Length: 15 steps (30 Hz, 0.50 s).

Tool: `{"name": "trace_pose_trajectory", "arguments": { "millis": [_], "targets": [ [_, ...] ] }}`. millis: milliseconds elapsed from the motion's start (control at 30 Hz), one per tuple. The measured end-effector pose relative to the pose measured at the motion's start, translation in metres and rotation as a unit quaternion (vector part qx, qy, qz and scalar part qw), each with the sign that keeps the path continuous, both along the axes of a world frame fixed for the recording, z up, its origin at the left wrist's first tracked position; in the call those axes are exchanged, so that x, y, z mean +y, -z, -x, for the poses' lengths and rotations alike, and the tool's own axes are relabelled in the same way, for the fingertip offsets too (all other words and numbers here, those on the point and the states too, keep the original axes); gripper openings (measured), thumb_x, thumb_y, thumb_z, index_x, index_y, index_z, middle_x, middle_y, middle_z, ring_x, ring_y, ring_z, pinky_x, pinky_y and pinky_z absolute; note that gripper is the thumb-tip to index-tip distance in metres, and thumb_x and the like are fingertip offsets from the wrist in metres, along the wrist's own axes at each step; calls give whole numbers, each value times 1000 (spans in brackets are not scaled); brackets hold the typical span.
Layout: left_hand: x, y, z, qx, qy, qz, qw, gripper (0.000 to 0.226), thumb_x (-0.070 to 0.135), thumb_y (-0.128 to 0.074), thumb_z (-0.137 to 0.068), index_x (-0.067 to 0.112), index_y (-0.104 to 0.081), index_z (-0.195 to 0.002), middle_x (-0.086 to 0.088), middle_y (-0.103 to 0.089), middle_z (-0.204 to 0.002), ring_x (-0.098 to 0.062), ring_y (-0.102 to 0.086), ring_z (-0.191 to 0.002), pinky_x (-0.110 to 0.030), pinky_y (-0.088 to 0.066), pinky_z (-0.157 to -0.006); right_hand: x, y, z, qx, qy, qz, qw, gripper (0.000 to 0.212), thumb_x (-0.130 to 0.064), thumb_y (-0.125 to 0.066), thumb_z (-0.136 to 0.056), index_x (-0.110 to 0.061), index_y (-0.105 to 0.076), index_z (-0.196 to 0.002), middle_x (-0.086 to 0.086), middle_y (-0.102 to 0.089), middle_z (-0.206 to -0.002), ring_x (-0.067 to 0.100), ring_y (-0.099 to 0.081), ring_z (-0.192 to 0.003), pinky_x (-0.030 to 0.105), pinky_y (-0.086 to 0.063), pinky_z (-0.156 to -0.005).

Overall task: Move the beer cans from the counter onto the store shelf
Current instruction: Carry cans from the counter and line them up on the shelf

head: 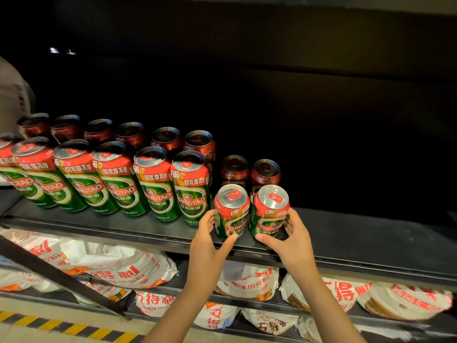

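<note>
Two green and red Tsingtao beer cans stand side by side near the front edge of the black store shelf [358, 243]. My left hand [210, 241] wraps the left can [231, 211], thumb in front and fingers on its left side. My right hand [293, 238] holds the right can [269, 210] the same way from the right. Directly behind them stand two more cans [249, 170] in shadow. To the left, a front row of several cans [153, 181] and a darker back row [131, 134] fill the shelf.
The shelf's right half is bare and dark, under an upper shelf. On the lower shelf lie white bags with red lettering [118, 266]. A black slanted bar [57, 276] crosses the lower left. Yellow-black hazard tape [61, 325] marks the floor.
</note>
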<state>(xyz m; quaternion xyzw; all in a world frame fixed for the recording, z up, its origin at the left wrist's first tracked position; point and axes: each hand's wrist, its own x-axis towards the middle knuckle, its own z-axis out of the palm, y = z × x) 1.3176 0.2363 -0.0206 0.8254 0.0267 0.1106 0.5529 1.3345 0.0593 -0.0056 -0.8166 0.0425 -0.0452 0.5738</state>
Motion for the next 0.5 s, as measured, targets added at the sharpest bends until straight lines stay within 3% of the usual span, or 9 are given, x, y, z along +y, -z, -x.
{"name": "trace_pose_trajectory", "arguments": {
  "millis": [100,267,400,500],
  "targets": [
    [3,1,-2,4,18,-3,1000,73,23,-71,-80,17,-32,-141,10,-45,-132,-2,-43,-124,-1,-32,-93,2,-2,2,0,-13,1,1000,72,-15,-84,-67,-36,-42,-122,-32,-49,-109,-16,-48,-99,-4,-39,-70],
    [10,1,-7,7,60,-29,998,71,19,-66,-85,14,-26,-144,8,-40,-139,-2,-38,-128,0,-28,-98,6,-3,0,-2,1,-6,1000,75,-16,-86,-64,-36,-42,-121,-26,-51,-110,-10,-50,-100,-1,-39,-72],
    [11,3,-8,-6,70,-40,997,72,20,-65,-86,17,-25,-146,3,-40,-144,-5,-39,-130,-24,-36,-108,8,-3,1,-12,1,2,1000,75,-17,-85,-65,-35,-38,-121,-23,-49,-111,-5,-47,-103,-2,-37,-72],
    [3,3,-3,-42,22,-70,996,76,28,-70,-81,16,-30,-144,4,-43,-139,-6,-40,-128,-25,-38,-105,6,-2,2,-18,-16,15,1000,78,-19,-84,-67,-35,-36,-126,-21,-48,-118,-4,-46,-107,-3,-38,-73]
  ]
}}
